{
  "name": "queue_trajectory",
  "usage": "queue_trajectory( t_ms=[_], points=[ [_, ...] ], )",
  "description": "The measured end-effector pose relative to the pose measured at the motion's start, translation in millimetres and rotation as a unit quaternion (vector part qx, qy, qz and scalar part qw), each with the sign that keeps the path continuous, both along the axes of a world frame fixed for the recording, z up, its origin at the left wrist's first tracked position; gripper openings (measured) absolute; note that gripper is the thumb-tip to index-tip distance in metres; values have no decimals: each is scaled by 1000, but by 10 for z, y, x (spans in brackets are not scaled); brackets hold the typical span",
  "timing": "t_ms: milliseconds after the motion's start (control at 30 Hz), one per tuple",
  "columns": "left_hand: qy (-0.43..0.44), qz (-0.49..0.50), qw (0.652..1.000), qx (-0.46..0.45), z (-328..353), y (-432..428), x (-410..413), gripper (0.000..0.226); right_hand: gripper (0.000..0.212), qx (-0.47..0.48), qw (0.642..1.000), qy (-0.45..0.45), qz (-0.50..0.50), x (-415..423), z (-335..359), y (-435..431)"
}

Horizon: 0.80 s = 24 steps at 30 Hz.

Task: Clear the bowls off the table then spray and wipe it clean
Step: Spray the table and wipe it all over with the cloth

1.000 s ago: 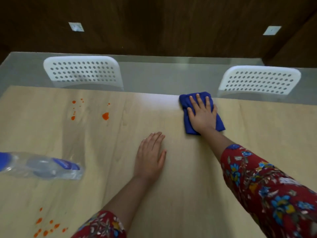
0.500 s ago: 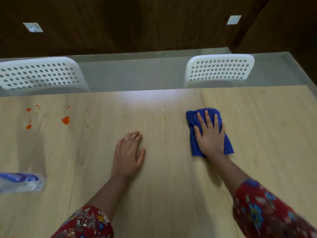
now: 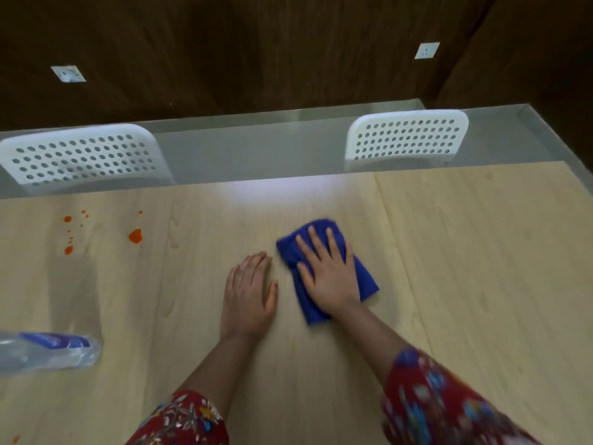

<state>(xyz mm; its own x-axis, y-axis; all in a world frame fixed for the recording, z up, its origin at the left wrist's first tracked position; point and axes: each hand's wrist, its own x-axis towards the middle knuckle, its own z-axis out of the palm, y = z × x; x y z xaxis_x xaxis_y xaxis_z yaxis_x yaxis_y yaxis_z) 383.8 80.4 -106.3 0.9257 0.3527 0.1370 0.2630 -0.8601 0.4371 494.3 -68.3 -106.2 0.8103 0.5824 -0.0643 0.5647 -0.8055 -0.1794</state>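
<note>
Left grip [image 3: 248,297] lies flat and open on the tabletop [image 3: 465,284], holding nothing, well right of the one clear bottle [image 3: 48,351] lying on its side. Just beside it, right grip [image 3: 327,277] presses the one blue cloth [image 3: 365,281] with straight, spread fingers. Farther off are several orange spots [image 3: 135,236]. Beyond stand two white seats, a left chair [image 3: 80,155] and a right chair [image 3: 407,136].

Left hand [image 3: 248,292] and right hand [image 3: 327,277] — both flat, palms down, close together
</note>
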Motion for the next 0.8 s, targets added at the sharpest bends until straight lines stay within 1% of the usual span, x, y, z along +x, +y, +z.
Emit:
queue_trajectory(
  t_ms=[33,67,100,133,167,233,267,300,367,433,500,533,567,600,633,700,733,767,800],
  points=[
    [-8,1,1000,-5,19,8,-13,49,57,1,999,-8,40,-218,-12,-155],
    [-14,4,1000,-12,37,8,-21,48,56,7,999,-6,54,-320,-11,-370],
    [-19,9,999,-27,64,13,-10,48,56,7,999,-6,46,-287,-16,-575],
    [-24,14,999,-40,70,17,-50,48,56,-3,1000,-13,11,-198,-31,-737],
    [-27,20,998,-52,84,24,-86,47,57,-15,999,-15,-47,-44,-22,-833],
    [-35,25,997,-56,121,115,-179,47,58,-33,986,-6,-164,295,32,-734],
    [-36,22,998,-50,145,201,-242,47,57,-28,981,5,-193,427,50,-559],
    [-31,18,999,-38,160,305,-345,47,56,-23,981,18,-193,476,72,-339],
    [-10,15,1000,-8,184,565,-616,46,57,-12,992,26,-126,348,58,106],
    [14,29,999,21,174,801,-892,47,58,5,1000,9,-8,-86,27,308],
    [52,67,996,34,153,1002,-1157,51,56,10,992,-2,128,-576,4,224],
    [59,86,994,32,123,1061,-1269,52,55,11,985,-6,171,-654,0,102],
    [57,100,993,26,97,1091,-1339,53,55,13,982,-6,186,-600,10,-12],
    [54,113,992,16,67,1104,-1402,52,55,7,985,-15,173,-487,-6,-77],
    [48,126,991,9,41,1112,-1453,52,56,-5,991,-19,133,-343,-5,-71],
    [32,143,989,1,23,1114,-1464,51,57,-22,1000,-13,5,-15,7,120],
    [26,147,989,-8,36,1111,-1418,50,57,-17,999,-2,-52,118,28,276],
    [23,154,988,-13,19,1132,-1443,49,57,-14,997,16,-81,150,29,521],
    [20,152,988,-15,34,1115,-1402,49,57,-10,996,20,-86,142,55,697]
  ],
)
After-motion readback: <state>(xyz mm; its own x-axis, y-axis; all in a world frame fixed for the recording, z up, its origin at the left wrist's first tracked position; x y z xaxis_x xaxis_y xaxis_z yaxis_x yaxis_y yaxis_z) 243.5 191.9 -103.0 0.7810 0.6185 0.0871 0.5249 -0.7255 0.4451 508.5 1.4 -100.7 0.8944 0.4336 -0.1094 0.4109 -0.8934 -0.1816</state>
